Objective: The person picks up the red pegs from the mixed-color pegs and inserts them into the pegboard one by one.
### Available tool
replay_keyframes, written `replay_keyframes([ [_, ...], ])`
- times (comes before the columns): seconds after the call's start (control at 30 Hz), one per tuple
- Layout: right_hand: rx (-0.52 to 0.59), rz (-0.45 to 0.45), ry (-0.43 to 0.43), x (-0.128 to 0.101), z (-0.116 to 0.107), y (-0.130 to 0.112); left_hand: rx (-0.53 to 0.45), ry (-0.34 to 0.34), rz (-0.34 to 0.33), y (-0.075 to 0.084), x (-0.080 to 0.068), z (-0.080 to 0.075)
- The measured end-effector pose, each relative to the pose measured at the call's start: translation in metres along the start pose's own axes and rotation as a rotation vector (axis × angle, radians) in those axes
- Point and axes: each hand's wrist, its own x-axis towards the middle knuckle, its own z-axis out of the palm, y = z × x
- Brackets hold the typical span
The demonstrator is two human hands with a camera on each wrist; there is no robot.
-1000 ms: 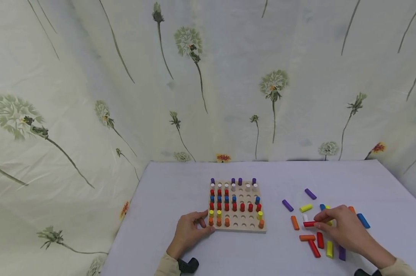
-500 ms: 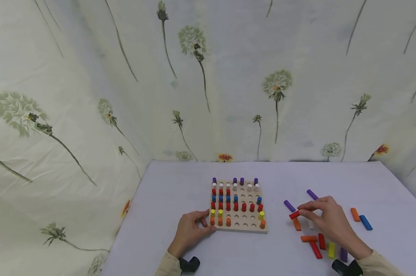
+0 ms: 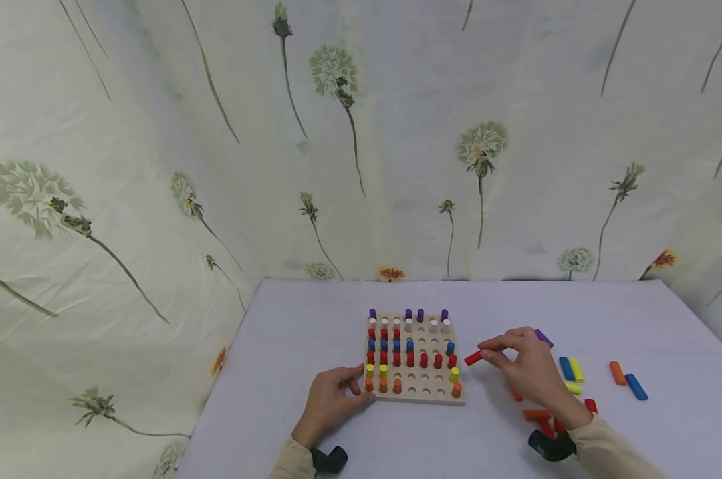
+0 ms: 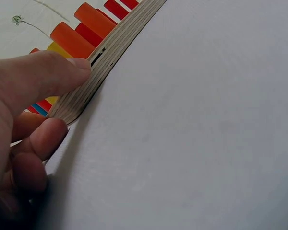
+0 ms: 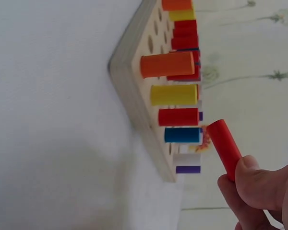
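A wooden pegboard point(image 3: 423, 394) lies on the white table, with rows of purple, white, red, blue, yellow and orange pegs standing in it and several holes bare. My left hand point(image 3: 331, 399) grips the board's near left corner point(image 4: 77, 103), thumb on top and fingers under the edge. My right hand point(image 3: 525, 369) pinches a red peg point(image 3: 473, 358) by one end and holds it in the air just right of the board point(image 5: 134, 103). In the right wrist view the red peg point(image 5: 224, 146) hangs close to the board's right column.
Loose pegs lie on the table to the right: purple point(image 3: 543, 337), blue point(image 3: 567, 368), yellow point(image 3: 577, 370), orange point(image 3: 617, 372), blue point(image 3: 635, 386), red point(image 3: 591, 405) and orange point(image 3: 536, 414). A flowered curtain point(image 3: 361, 133) hangs behind and to the left.
My right hand lifted the red peg out of the loose pile and carried it leftwards to the board's right edge. The left hand has stayed on the corner.
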Motion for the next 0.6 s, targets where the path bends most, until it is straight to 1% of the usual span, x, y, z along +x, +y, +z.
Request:
replay_keyframes([
  [0.13,0.025,0.002,0.013,0.007,0.007,-0.007,0.013,0.009,0.011,-0.001,0.000,0.001],
  [0.33,0.053,0.012,0.012,0.015,0.020,-0.014,-0.008,0.003,-0.003,-0.001,0.000,0.001],
  [0.5,0.081,0.035,-0.006,0.022,0.034,-0.014,0.002,0.002,0.000,0.000,0.000,0.001],
  [0.6,0.078,0.013,-0.001,0.028,0.041,-0.011,0.008,0.005,0.008,0.001,0.001,0.000],
])
